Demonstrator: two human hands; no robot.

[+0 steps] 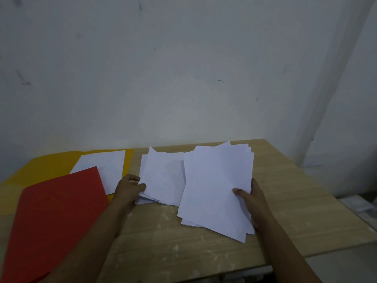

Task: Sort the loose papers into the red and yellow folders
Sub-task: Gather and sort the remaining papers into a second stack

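— Looking at the pale wooden tabletop (pixel 285 190), where are the loose sheets lying from each hand?

— They are sitting in two heaps. The right hand (pixel 250 198) is gripping the larger fanned stack of white paper sheets (pixel 216 186) at its right edge, thumb on top and fingers curled underneath, with the stack tilted so its long axis is running from about 7 o'clock up to 1 o'clock. The left hand (pixel 130 187) is pinching the left edge of the smaller untidy pile of white sheets (pixel 163 176), which is lying just to that hand's 3 o'clock, its long axis pointing roughly to 12.

— And the folders?

— Both are lying to the left. The closed red card folder (pixel 59 217) is spreading from the left hand's 8 o'clock, its near corner just beside the left wrist. The open yellow card folder (pixel 47 170) is showing behind it at about 10 o'clock, with a single white sheet (pixel 104 168) already resting on it.

— So which hand is better placed?

— I am judging the left, since it is much nearer both folders. Anything from the right-hand stack is going to have to cross over the smaller pile toward 9 o'clock.
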